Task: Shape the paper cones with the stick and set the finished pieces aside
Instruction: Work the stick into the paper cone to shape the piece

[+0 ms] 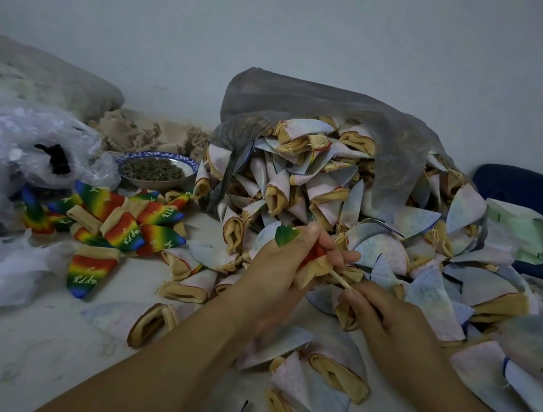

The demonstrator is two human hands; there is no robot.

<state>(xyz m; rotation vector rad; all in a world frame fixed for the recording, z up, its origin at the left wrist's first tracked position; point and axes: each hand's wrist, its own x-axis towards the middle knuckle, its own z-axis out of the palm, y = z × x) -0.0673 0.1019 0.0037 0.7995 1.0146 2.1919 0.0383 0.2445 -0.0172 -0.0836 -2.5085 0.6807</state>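
Two hands at work in the head view, above a pale table (35, 365). Left hand (276, 262): fingers curled round a rainbow cone (288, 237), green tip up past the thumb, tan open end turned toward the right. Right hand (383, 319): pinching a thin pale stick (340, 279), its far end inside the cone's tan mouth. Both held just in front of a big heap of pale cones (317, 191), spilling out of a grey mesh bag (311, 104) and spreading over the table's right side and under both forearms. Left of the heap, well apart from the hands, a loose cluster of rainbow cones (129, 225) printed with white letters, lying flat on the table. Behind that cluster, a blue-rimmed bowl (166, 156) filled with something dark. Farther left, crumpled clear plastic bags (13, 137) and white scraps (5, 274). At far right, behind the heap, a dark blue chair (517, 190).
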